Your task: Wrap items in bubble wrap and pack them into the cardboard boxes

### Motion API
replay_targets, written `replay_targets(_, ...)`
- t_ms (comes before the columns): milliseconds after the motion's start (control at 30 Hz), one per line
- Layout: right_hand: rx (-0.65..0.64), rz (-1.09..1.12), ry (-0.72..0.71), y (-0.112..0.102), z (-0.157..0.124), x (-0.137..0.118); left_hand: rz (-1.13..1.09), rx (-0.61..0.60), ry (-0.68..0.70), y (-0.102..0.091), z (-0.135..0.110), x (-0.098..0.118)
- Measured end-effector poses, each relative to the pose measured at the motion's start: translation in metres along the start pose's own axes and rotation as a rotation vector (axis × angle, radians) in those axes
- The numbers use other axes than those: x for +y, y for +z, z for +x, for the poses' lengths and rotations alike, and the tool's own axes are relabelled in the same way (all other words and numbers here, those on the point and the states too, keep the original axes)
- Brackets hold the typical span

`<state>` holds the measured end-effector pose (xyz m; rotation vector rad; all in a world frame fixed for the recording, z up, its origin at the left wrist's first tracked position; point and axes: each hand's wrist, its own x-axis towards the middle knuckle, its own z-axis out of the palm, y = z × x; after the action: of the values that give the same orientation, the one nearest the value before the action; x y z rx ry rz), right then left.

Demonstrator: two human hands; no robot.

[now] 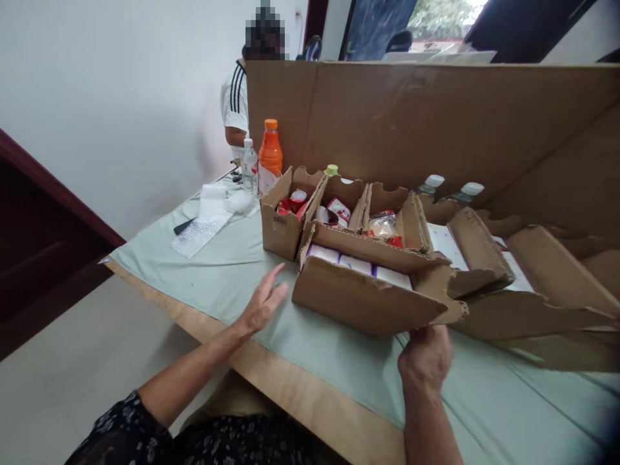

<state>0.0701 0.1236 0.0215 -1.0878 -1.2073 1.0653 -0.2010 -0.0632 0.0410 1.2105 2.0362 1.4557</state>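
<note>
A long cardboard box [358,300] stands in front of the other boxes, with several white packs with purple edges [356,264] in a row inside it. My right hand [426,355] is closed at the low right end of this box, its fingertips hidden under the cardboard. That end looks slightly raised off the cloth. Just off the box's left end, my left hand [264,300] is open and empty, fingers stretched toward it. Behind are smaller cardboard boxes [281,236] holding red packets [339,212] and a clear-wrapped item [382,226].
A tall cardboard panel [436,123] walls off the back. An orange bottle [270,158], a clear bottle [249,168] and bubble wrap [201,232] are at the left on the green cloth [213,281]. More cardboard boxes [557,310] extend right. A person [236,97] is beyond the table.
</note>
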Motion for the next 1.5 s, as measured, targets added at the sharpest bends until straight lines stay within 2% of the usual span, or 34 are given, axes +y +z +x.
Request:
replay_targets(100,0.075,-0.015,0.061,-0.008,-0.016,0.011,0.281,0.118,-0.063,-0.048,0.016,-0.028)
replay_targets(233,0.067,-0.117,0.07,-0.012,-0.021,0.017,0.54,0.257,-0.177,-0.115,0.068,-0.055)
replay_targets(367,0.064,-0.263,0.041,-0.013,-0.016,0.017,0.749,0.335,-0.311,-0.161,0.111,-0.073)
replay_targets(467,0.072,-0.283,0.031,-0.013,-0.015,0.017,0.843,0.313,-0.367,-0.175,0.121,-0.086)
replay_targets(633,0.066,-0.302,0.005,-0.013,-0.014,0.019,0.921,0.303,-0.334,-0.182,0.121,-0.096)
replay_targets(733,0.071,-0.279,0.012,-0.014,-0.015,0.018,0.934,0.374,-0.272,-0.192,0.115,-0.09)
replay_targets(833,0.065,-0.247,0.017,-0.015,-0.016,0.017,0.93,0.482,-0.146,-0.198,0.09,-0.075)
replay_targets(900,0.054,-0.225,0.013,-0.014,-0.016,0.015,0.92,0.53,-0.041,-0.191,0.06,-0.062)
replay_targets(967,0.056,-0.199,0.015,-0.014,-0.014,0.013,0.892,0.514,0.133,-0.173,0.021,-0.048)
replay_targets(1033,0.07,-0.176,0.021,-0.015,-0.013,0.008,0.816,0.419,0.462,-0.145,-0.022,-0.032)
replay_targets(1067,0.087,-0.159,0.02,-0.016,-0.013,0.005,0.775,0.362,0.554,-0.129,-0.042,-0.023)
replay_targets(1100,0.116,-0.135,0.014,-0.018,-0.015,0.001,0.733,0.323,0.612,-0.113,-0.06,-0.015)
replay_targets(1167,0.201,-0.074,-0.014,-0.021,-0.027,-0.008,0.648,0.244,0.643,-0.084,-0.09,-0.001)
replay_targets(1267,0.29,-0.015,-0.038,-0.032,-0.066,-0.024,0.513,0.132,0.651,-0.047,-0.115,0.013)
replay_targets(1333,0.2,-0.038,0.009,-0.04,-0.101,-0.032,0.443,0.064,0.66,-0.028,-0.123,0.015)
replay_targets(1433,-0.112,-0.092,0.127,-0.051,-0.145,-0.038,0.368,-0.068,0.689,-0.006,-0.129,0.014)
replay_targets(1500,-0.286,-0.152,0.176,-0.053,-0.161,-0.036,0.335,-0.151,0.711,0.004,-0.131,0.012)
